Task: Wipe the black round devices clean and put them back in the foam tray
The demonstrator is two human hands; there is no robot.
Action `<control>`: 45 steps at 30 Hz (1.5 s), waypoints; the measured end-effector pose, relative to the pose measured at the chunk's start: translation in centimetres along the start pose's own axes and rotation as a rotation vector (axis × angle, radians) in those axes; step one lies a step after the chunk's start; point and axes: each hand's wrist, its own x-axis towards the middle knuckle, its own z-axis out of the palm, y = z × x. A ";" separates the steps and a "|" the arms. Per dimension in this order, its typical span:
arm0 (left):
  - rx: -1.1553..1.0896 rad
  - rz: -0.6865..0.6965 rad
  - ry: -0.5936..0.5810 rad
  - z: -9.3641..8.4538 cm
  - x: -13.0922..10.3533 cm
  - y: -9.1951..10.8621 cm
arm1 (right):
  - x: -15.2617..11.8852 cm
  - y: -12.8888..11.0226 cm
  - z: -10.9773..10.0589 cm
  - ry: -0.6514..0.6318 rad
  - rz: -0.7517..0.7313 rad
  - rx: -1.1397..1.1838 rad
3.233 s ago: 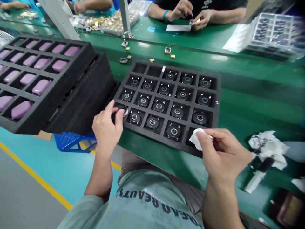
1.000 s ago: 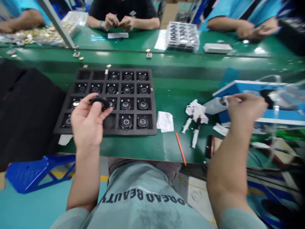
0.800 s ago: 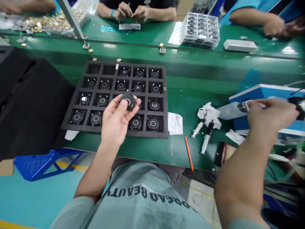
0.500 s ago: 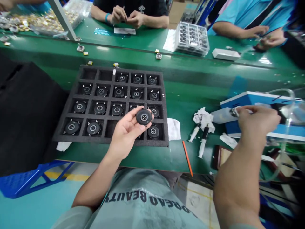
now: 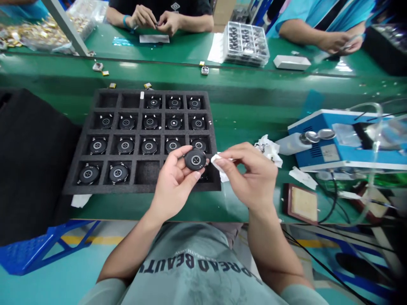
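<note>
My left hand (image 5: 171, 186) holds a black round smartwatch case (image 5: 195, 160) by its rim, over the front right part of a black foam tray (image 5: 140, 189). The case's back, with its ringed sensor, faces up. Just right of it, my right hand (image 5: 256, 178) pinches a folded white wipe (image 5: 217, 159) between thumb and fingers. A small gap separates wipe and case. Similar watch cases lie in most of the tray's compartments, such as one watch case (image 5: 118, 171) in the front row. My hands hide some front-row compartments.
A white bottle (image 5: 290, 144) with a metal lid stands beside a blue machine (image 5: 318, 123) on the right. Near it lie crumpled tissue (image 5: 270, 148) and a brown-framed pad (image 5: 302, 203). Black cloth (image 5: 34, 161) covers something at left. Across the bench, co-workers' hands handle small parts.
My right hand has come left from the bottle's top to beside the watch case, now showing the white wipe. The bottle's lid stands open. My left hand keeps hold of the case.
</note>
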 end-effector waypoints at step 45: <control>0.050 0.010 -0.144 1.1 -0.7 -3.6 | -2.2 0.9 0.5 0.017 -0.118 -0.134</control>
